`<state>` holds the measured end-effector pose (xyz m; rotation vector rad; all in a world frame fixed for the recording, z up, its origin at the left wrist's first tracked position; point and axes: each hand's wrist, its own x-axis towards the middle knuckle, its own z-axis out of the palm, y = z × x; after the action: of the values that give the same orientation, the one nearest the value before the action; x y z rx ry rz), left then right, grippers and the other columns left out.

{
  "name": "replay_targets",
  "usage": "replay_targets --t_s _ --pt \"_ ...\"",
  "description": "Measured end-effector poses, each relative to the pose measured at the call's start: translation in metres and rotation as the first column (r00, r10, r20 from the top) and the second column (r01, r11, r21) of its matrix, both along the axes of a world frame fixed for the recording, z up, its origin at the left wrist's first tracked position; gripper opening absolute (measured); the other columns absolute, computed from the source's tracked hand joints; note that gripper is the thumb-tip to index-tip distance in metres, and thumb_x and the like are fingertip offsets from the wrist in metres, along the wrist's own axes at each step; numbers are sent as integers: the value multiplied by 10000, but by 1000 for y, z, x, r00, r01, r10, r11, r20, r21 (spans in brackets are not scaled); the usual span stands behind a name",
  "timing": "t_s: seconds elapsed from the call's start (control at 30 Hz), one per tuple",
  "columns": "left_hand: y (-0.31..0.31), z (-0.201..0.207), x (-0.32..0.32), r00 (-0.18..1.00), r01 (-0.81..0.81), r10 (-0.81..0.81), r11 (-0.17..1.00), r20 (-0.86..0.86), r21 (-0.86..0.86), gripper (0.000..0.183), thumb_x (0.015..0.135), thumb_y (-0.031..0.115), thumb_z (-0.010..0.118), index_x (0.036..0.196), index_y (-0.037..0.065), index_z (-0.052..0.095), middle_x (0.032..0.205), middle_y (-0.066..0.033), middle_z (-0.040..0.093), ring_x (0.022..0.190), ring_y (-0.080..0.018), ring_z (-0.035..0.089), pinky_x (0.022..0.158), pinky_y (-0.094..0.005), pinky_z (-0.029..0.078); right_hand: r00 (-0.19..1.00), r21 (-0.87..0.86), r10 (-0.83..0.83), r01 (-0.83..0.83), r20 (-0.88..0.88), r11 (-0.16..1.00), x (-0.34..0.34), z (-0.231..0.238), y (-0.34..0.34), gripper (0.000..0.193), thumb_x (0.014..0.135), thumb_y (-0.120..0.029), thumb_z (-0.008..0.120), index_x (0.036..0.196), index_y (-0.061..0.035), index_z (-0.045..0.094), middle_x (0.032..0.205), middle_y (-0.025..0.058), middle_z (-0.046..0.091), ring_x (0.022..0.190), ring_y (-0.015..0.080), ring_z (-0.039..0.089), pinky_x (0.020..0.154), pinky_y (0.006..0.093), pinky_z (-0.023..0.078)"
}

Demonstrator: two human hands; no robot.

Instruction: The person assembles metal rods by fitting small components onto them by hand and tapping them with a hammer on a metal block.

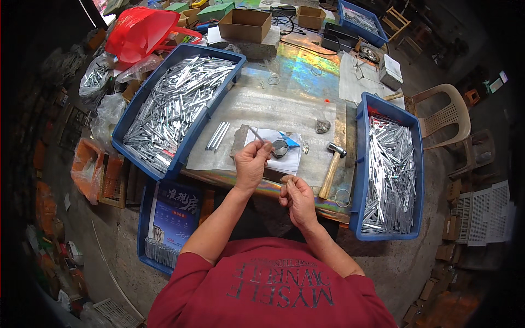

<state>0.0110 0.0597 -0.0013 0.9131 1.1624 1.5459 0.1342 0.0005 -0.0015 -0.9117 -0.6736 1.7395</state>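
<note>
My left hand [251, 167] is closed in a pinch around a slim grey metal rod [255, 134], whose far end sticks out past the fingertips. Beside those fingers, a dark round metal piece [280, 148] rests on white paper [292, 160] with a scrap of blue next to it. My right hand [298, 200] is held lower, near the table's front edge, thumb and fingers pressed together; what they hold, if anything, is hidden. Several loose metal rods [218, 135] lie side by side left of the paper. To its right lies a hammer [332, 170] with a wooden handle.
Blue bins of shiny metal rods stand at left [210, 112] and right [354, 210]. A small dark block [323, 126] sits beyond the hammer. Cardboard boxes [244, 26] and a red plastic bag [136, 35] are at the back. Below left is another blue bin [141, 240].
</note>
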Motion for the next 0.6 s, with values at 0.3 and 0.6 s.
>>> replay_targets --t_s 0.3,0.6 --pt "14 -11 5 995 -19 22 999 -94 35 107 764 90 548 770 -14 572 627 15 519 546 -36 431 486 -166 354 1000 -42 -15 16 16 999 14 -12 -9 129 838 -139 411 849 -25 470 608 23 448 453 83 390 421 184 307" --pt "14 -15 8 993 -19 22 1000 -116 23 88 756 68 548 778 -12 576 611 21 506 546 -34 424 480 -167 349 999 -53 -24 26 39 998 16 -16 -11 123 836 -122 409 834 -18 475 602 22 451 452 79 386 424 179 316"
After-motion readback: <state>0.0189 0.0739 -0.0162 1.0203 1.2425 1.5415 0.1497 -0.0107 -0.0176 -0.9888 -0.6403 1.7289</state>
